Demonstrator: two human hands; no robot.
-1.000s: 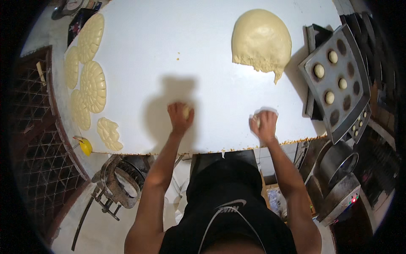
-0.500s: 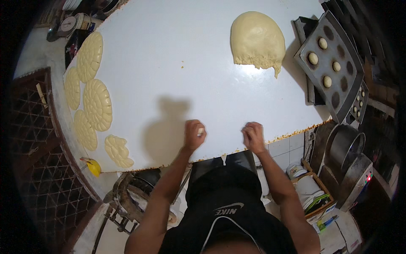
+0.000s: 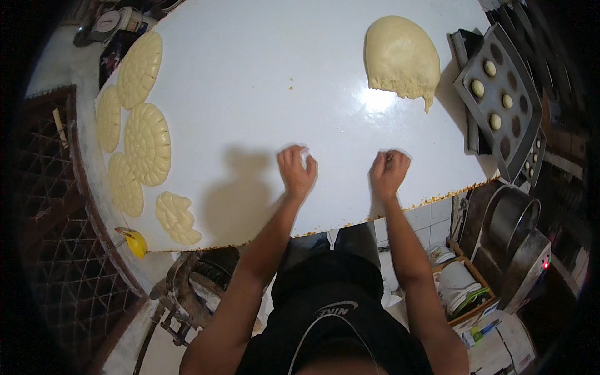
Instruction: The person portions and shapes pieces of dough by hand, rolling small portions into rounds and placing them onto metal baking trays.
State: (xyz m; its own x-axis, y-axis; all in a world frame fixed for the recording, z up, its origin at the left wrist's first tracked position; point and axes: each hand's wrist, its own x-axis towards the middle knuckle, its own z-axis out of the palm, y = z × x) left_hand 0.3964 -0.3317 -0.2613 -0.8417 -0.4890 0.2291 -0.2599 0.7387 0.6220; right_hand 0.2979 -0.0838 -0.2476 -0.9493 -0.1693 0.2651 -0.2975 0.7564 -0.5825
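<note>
On the white table, my left hand (image 3: 297, 170) rests palm down with its fingers curled; whatever lies beneath them is hidden. A little to its right, my right hand (image 3: 390, 172) is curled in the same way, its contents also hidden. A large pale dough mound (image 3: 403, 53) with a ragged front edge lies beyond my right hand. Along the left side lie several flat, scored dough pieces (image 3: 147, 144), and a smaller segmented dough piece (image 3: 177, 219) near the front.
At the right, stacked metal trays (image 3: 513, 76) carry small dough balls (image 3: 490, 68). A yellow scraper (image 3: 137, 245) sits at the left front corner. A weighing scale (image 3: 107, 21) stands at the back left. A metal machine (image 3: 506, 234) is below the right edge.
Both hands moved toward me, then away again, with the left also shifting rightward. The small pale piece glimpsed in my left hand earlier is now hidden.
</note>
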